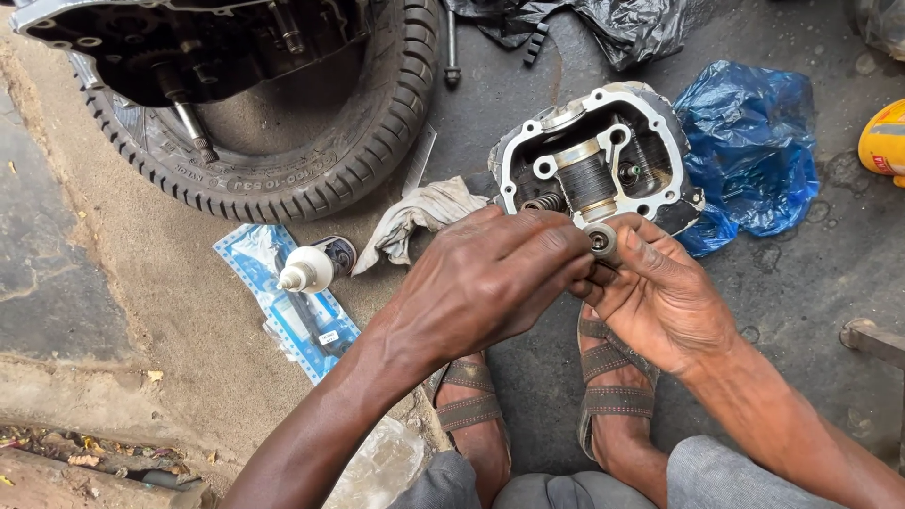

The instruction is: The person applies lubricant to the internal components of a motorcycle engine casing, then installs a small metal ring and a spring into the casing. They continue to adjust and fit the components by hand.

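An aluminium engine cylinder head (596, 151) lies on the dark ground in front of me, its open side up, with a ribbed shaft in the middle. My left hand (481, 283) and my right hand (650, 287) meet just below it. Together their fingertips pinch a small round metal part (600, 240), a ring-like piece with a dark centre. Both hands hover above my sandalled feet (613, 377). A dirty grey rag (424, 212) lies to the left of the cylinder head, touching it.
A tyre (358, 141) with an engine case (189, 47) resting on it lies at the upper left. A white tube (306, 270) sits on a blue packet (302, 316). A blue plastic bag (749, 141) and a black one (613, 28) lie at the right and top. Yellow object (884, 141) at right edge.
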